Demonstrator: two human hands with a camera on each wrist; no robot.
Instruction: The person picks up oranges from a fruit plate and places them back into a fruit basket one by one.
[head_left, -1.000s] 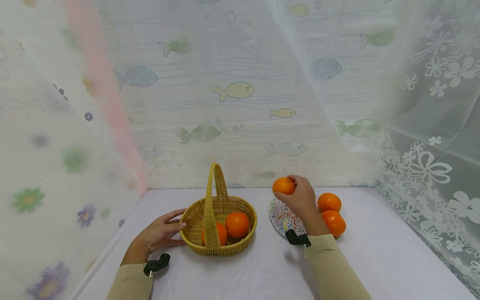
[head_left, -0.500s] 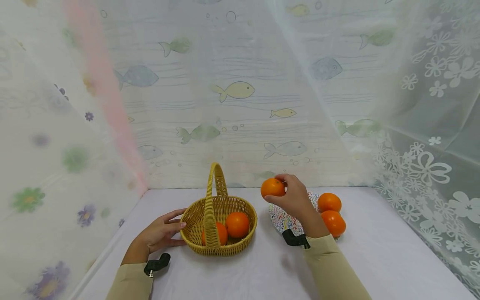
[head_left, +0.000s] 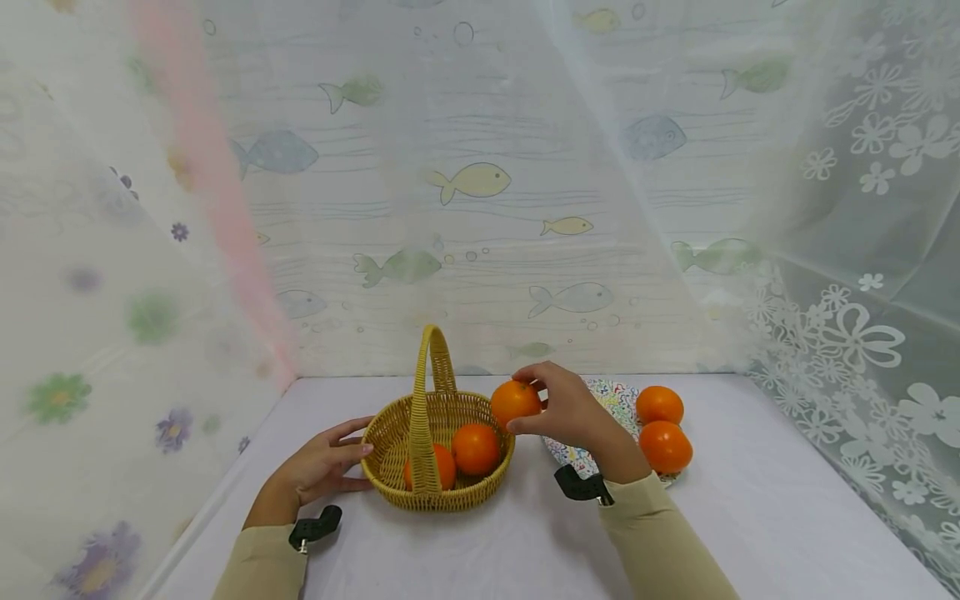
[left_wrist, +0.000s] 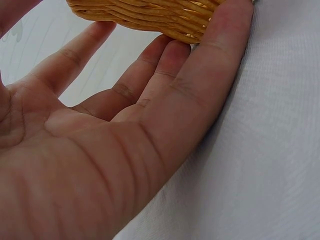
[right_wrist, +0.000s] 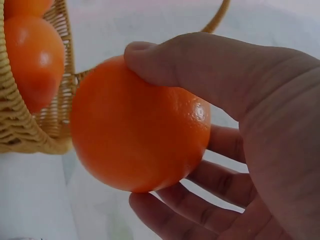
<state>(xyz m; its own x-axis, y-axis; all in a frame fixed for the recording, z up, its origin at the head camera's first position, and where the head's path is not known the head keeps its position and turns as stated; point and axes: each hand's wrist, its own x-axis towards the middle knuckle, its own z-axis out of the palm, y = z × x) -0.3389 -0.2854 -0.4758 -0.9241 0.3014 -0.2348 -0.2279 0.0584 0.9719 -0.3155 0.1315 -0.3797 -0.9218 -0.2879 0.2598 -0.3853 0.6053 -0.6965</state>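
Observation:
My right hand (head_left: 573, 408) holds an orange (head_left: 516, 402) between thumb and fingers, over the right rim of the yellow wicker basket (head_left: 390, 492). In the right wrist view the orange (right_wrist: 140, 130) is large and glossy, with the thumb on one side and fingers round the other. Two more orange fruits, one at the right (head_left: 476, 449) and one partly behind the handle (head_left: 442, 468), lie inside the basket. My left hand (head_left: 322, 467) touches the basket's left side with extended fingers; the left wrist view shows its fingertips against the woven wall (left_wrist: 145, 15).
A round plate with a colourful speckled pattern (head_left: 618, 400) stands right of the basket, partly hidden by my right arm. Two orange fruits, a rear one (head_left: 660, 406) and a front one (head_left: 665, 447), sit at its right side. The basket's tall arched handle (head_left: 422, 392) rises over its middle.
My right hand has carried the orange leftward from above the plate to the basket's right rim, dipping lower lately. The left hand and the basket have stayed in place.

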